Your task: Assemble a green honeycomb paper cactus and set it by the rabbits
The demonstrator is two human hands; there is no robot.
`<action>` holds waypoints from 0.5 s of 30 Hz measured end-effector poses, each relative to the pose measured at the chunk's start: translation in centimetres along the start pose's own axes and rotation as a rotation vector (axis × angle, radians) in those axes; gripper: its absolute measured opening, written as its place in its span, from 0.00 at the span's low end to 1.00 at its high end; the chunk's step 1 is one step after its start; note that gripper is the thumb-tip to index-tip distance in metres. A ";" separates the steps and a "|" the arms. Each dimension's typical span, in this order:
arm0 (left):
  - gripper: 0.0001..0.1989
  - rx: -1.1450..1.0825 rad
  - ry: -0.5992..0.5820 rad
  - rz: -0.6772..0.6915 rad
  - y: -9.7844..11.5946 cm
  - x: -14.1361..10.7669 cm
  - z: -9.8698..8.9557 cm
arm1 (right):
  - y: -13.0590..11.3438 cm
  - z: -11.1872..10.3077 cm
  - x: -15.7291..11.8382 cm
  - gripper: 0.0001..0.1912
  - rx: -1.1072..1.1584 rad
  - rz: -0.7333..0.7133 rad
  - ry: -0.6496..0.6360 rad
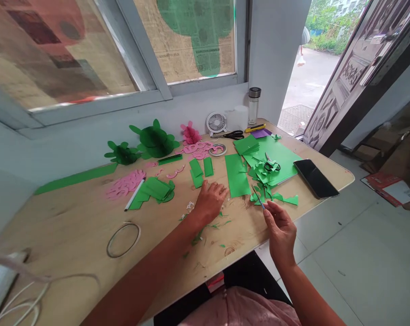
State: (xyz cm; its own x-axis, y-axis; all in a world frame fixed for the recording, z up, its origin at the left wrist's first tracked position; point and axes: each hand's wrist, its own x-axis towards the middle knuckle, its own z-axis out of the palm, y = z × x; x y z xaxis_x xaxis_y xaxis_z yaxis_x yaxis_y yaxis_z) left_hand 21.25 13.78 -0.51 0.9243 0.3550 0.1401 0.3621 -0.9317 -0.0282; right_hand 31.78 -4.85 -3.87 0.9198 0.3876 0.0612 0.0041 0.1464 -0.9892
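Note:
A thin pointed tool (258, 197) is pinched between the thumb and fingers of my right hand (282, 231), over the table's front edge. My left hand (210, 202) lies palm down on the wooden table, fingers spread a little, just below two small green paper pieces (208, 167). Between the hands, farther back, is a green paper rectangle (237, 175). Green scraps (263, 192) lie beyond the tool's tip, and black-handled scissors (272, 166) rest on more scraps and green sheets (283, 156). Small green trimmings (221, 222) are scattered near my left wrist.
A phone (316, 178) lies at the right edge. Pink cut-outs (126, 183), a white pen (135, 194) and a tape ring (123, 239) are at left. Along the wall stand green paper figures (155, 141), a fan (216, 123) and a glass bottle (253, 106).

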 end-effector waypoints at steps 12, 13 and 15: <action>0.20 -0.003 0.071 -0.056 0.6 0.4 1.3 | -0.2 0.1 -0.1 0.19 -0.021 -0.004 -0.013; 0.20 -0.001 0.070 -0.045 0.7 0.7 1.3 | -0.2 0.1 -0.1 0.19 -0.022 -0.005 -0.013; 0.17 0.005 0.061 -0.013 0.6 0.3 1.1 | -0.2 0.0 -0.1 0.19 -0.027 -0.008 -0.012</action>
State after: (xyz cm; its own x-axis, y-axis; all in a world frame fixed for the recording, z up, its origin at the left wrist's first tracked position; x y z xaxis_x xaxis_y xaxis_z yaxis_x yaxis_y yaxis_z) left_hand 21.88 13.39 -1.58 0.9105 0.3616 0.2005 0.3747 -0.9266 -0.0307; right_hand 31.62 -4.89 -3.68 0.9148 0.3978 0.0702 0.0220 0.1247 -0.9920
